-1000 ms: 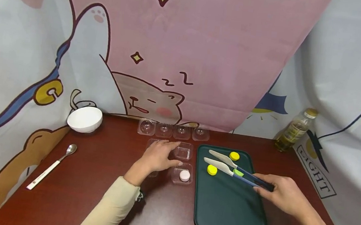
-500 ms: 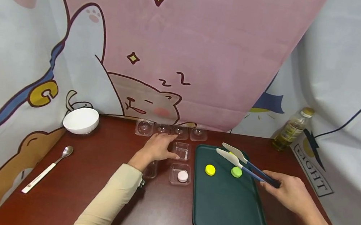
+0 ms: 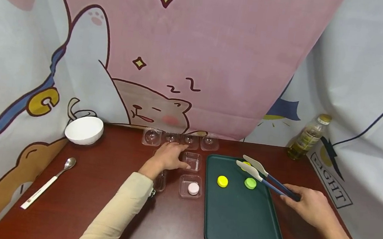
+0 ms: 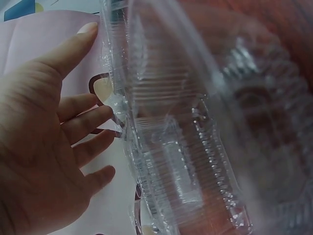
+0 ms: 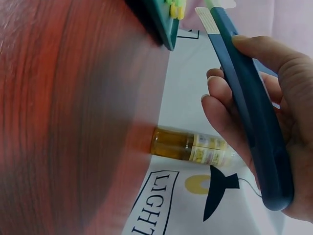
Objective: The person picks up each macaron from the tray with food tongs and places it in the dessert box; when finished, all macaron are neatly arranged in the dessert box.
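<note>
My right hand (image 3: 314,208) grips a pair of tongs (image 3: 265,178) with dark blue handles and pale tips. The tongs' arms are apart above the far yellow macaron (image 3: 246,165), which they partly cover; contact cannot be told. A second yellow macaron (image 3: 222,181) and a green macaron (image 3: 250,183) lie on the dark green tray (image 3: 243,224). My left hand (image 3: 167,157) is over the clear plastic container (image 3: 191,161), fingers spread and loosely bent, holding nothing. A pale pink macaron (image 3: 193,188) sits in its near right compartment. In the left wrist view, the clear plastic (image 4: 166,107) is beside the fingers.
A white bowl (image 3: 84,130) and a long-handled spoon (image 3: 48,182) are on the left of the brown table (image 3: 103,172). An oil bottle (image 3: 309,138) stands at the back right. Printed cloth (image 3: 218,60) hangs behind and on both sides.
The tongs have moved right and farther back, away from the green macaron to the far yellow one. My left hand has drawn slightly left and back. The view has shifted a little.
</note>
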